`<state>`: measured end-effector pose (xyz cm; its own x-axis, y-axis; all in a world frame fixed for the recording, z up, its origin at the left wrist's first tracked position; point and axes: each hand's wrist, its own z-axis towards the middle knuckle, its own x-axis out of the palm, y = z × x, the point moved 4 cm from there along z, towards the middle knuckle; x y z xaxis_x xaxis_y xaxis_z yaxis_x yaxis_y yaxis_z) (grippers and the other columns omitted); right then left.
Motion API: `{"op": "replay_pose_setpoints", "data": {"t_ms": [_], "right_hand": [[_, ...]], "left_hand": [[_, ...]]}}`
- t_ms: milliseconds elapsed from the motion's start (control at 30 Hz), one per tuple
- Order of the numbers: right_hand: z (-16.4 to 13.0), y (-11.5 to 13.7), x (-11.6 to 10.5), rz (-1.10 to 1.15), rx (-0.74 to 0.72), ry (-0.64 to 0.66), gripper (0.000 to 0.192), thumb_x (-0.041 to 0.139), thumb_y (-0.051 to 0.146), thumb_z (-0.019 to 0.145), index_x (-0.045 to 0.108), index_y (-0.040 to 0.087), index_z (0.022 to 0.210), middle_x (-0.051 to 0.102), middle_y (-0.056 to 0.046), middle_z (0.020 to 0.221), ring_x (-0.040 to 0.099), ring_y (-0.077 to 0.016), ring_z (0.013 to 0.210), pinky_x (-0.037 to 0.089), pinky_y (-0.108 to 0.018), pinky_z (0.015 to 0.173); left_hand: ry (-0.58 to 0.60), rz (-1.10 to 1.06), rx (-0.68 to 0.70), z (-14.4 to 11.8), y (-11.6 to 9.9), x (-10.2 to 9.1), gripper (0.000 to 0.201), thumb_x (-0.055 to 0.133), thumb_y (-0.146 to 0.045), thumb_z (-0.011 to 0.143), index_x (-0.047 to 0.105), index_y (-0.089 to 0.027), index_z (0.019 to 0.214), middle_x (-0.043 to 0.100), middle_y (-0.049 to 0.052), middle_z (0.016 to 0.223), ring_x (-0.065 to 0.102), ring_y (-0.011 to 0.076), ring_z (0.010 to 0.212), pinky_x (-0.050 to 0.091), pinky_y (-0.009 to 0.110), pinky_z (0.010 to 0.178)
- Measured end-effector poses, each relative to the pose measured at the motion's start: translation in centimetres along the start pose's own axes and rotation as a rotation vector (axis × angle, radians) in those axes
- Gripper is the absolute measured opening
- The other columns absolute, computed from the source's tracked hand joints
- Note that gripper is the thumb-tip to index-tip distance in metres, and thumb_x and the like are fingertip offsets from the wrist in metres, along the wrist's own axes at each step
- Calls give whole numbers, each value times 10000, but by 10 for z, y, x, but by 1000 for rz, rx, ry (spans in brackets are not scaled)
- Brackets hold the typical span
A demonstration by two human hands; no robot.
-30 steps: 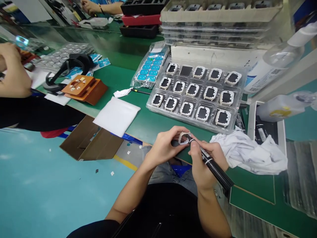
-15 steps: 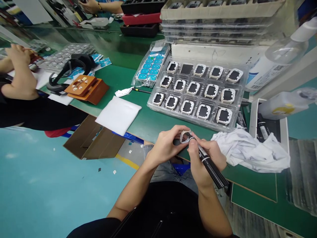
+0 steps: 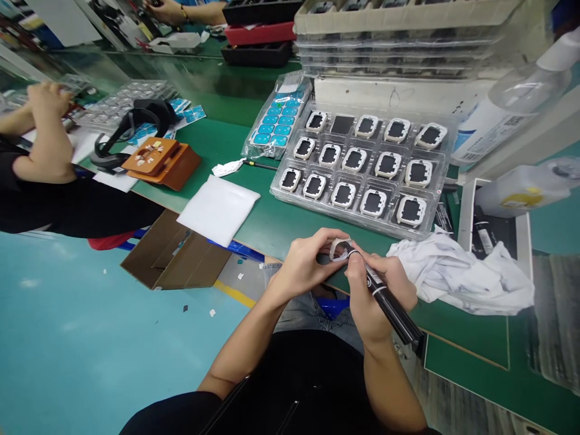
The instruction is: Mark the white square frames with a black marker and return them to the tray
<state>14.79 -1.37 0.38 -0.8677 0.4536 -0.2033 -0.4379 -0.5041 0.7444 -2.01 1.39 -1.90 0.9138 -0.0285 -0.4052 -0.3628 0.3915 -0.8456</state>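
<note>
A green workbench (image 3: 235,130) extends across the scene above a teal floor. At its near edge, the left hand (image 3: 301,266) grasps a small white frame part (image 3: 338,249) between thumb and fingers, holding it just above the bench edge. The right hand (image 3: 374,290) is closed around a black marker pen (image 3: 385,299), whose tip touches the frame part. Just beyond the hands lies a clear plastic tray (image 3: 441,181) with rows of identical white-framed parts in its compartments; one far compartment holds only a dark square. A crumpled white cloth (image 3: 462,278) lies to the right of the hands, a flat white pad (image 3: 219,208) to the left. At far left, another person's arm (image 3: 48,142) is raised near an orange fixture (image 3: 161,160).
</note>
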Motion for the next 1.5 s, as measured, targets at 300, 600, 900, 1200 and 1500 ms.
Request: {"op": "replay_pose_setpoints", "data": {"t_ms": [300,600,900,1200,1500], "right_hand": [[-4,-5,-2,7,54,17,164,829,319,1105,750,264,973,876,-18,901,840,-215,691,712,-306,681],[-8,-9,-4,65,83,-6,153,855,324,1107,761,257,1005,840,-5,854,830,-222,687,725,-351,724],[-8,-9,-4,51,85,-5,159,855,329,1106,756,258,1003,844,-5,870,817,-215,671,722,-353,727],[-7,-8,-3,31,79,7,171,843,322,1108,747,262,980,832,7,829,817,-212,657,711,-328,704],[-5,-7,-4,15,60,25,155,835,301,1107,753,264,981,840,-3,839,815,-214,659,699,-316,691]], "left_hand": [[7,-98,-67,1,1,0,371,919,-303,1029,760,-221,1354,924,51,1178,926,197,1030,762,284,971],[16,-237,-136,3,3,1,461,1000,-372,971,751,-196,1316,919,66,1077,923,209,946,793,306,927],[-3,-77,5,1,-4,-2,357,906,-260,1051,749,-230,1370,914,45,1211,925,193,1078,762,260,986],[-26,57,61,0,-2,-2,341,884,-291,1067,759,-237,1380,917,45,1186,915,183,992,740,256,890],[-37,67,30,-2,-1,-1,324,877,-287,1062,771,-236,1364,918,54,1168,916,195,985,747,276,892]]}}
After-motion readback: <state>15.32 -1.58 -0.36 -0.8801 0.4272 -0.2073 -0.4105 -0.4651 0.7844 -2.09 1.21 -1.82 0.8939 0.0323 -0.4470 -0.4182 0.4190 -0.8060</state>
